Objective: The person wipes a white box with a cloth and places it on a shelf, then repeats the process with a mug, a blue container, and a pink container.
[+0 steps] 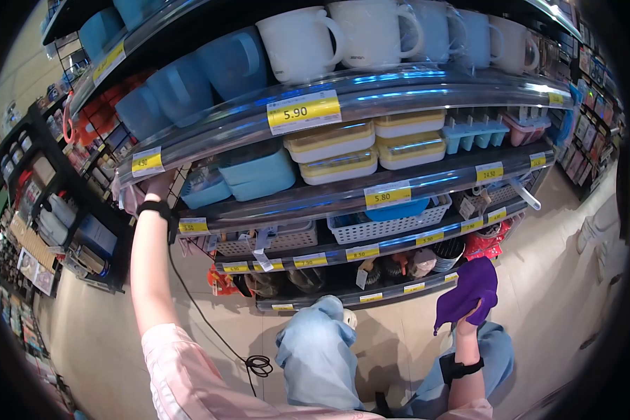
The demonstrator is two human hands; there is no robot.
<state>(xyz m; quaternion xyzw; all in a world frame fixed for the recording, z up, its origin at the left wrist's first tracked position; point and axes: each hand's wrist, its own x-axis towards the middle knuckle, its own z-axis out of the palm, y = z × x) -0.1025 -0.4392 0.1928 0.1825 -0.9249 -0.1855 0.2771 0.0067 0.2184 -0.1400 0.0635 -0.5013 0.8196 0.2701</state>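
My left hand (159, 183) reaches in at the left end of the shelf unit, below the 4.90 price tag (147, 162); its fingers are mostly hidden by the shelf edge. At the lower right, my right hand (471, 316) holds a purple cloth (469, 290), which drapes over the fingers. Light blue containers (257, 171) stand on the shelf just right of my left hand. Yellow-lidded boxes (332, 143) are stacked farther right.
White mugs (297, 45) and blue jugs (232, 64) fill the upper shelf. Lower down are perforated baskets (388, 222). A black cable (210, 323) trails to the floor. Another person's legs (598, 227) show at the right, and racks (84, 231) stand left.
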